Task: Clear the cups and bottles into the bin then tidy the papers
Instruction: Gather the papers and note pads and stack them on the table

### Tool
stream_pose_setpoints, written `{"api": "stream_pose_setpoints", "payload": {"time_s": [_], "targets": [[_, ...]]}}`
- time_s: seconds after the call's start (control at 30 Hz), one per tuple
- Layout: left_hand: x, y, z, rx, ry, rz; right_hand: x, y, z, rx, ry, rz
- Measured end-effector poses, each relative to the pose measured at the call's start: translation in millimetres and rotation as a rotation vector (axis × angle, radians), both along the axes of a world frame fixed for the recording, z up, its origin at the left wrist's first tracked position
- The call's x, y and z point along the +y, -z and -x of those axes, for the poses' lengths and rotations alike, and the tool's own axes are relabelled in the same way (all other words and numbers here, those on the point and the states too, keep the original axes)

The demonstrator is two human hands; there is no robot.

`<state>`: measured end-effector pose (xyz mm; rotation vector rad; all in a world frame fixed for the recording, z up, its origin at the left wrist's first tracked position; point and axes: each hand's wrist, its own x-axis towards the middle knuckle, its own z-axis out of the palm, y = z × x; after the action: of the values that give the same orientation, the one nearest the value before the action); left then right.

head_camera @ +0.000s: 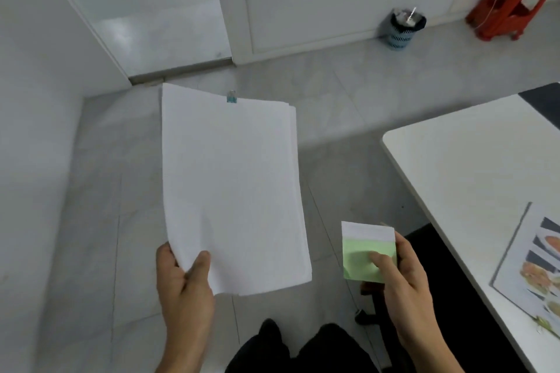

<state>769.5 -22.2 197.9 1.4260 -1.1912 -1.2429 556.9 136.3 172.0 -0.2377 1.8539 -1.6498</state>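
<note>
The left hand (181,275) reaches forward from the lower left with the forearm running up from the bottom edge; its thumb lies on top of a stack of white papers (233,191) and its fingers curl beneath, pinching the stack at its near left corner; the sheets stand out over the tiled floor, held away from the table, with a small blue binder clip (231,97) on their far edge. The right hand (403,278) comes up from the lower right; its thumb presses the face of a small pad of green and white notes (368,251) while the fingers grip behind it, close to the near edge of the white table (454,160). A printed sheet with food photos (533,263) lies on the table at the right. Against the far wall stands a blue perforated bin (401,29) lined with a dark bag; light-coloured rubbish sits inside it, too blurred to tell what it is; a red stool (512,3) stands near it to the right.
</note>
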Motion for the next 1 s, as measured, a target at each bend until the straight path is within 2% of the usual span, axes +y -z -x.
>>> {"api": "stream_pose_setpoints", "payload": {"time_s": [0.17,0.3,0.47,0.8,1.0], "targets": [[-117,-19,97,-0.019,0.143,0.033,-75,-15,71,-0.015,0.179,0.030],[-193,-6,183,-0.028,0.201,0.027,-145,4,143,-0.026,0.282,0.028],[-280,1,294,0.000,0.191,-0.015,-239,18,249,-0.047,0.309,0.043],[-467,-18,502,0.068,0.200,0.001,-416,-15,465,-0.011,0.334,0.070],[-563,9,664,0.052,0.410,-0.036,-495,12,574,-0.010,0.555,0.013]]}}
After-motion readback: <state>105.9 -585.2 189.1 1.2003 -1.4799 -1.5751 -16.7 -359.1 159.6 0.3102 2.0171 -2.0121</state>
